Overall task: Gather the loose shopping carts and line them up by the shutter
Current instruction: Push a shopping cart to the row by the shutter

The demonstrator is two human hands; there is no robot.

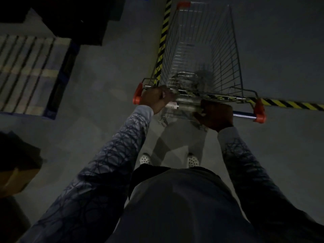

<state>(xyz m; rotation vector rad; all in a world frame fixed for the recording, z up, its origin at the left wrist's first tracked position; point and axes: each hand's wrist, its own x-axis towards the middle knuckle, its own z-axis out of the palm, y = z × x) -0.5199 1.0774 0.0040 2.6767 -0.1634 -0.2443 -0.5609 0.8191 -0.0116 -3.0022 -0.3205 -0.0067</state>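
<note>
The shopping cart [226, 58] stands on the grey floor [105, 85] straight ahead of the person, with yellow-and-black striped tape [289, 104] running along the basket's left side and off to the right past the handle [243, 115]. The left grip [156, 99] is curled round the handle just beside its left red end cap, and the right grip [216, 116] is wrapped round the bar farther right, a bare stretch short of the right cap. A slatted pallet [26, 72] lies well off to the left in dim light.
</note>
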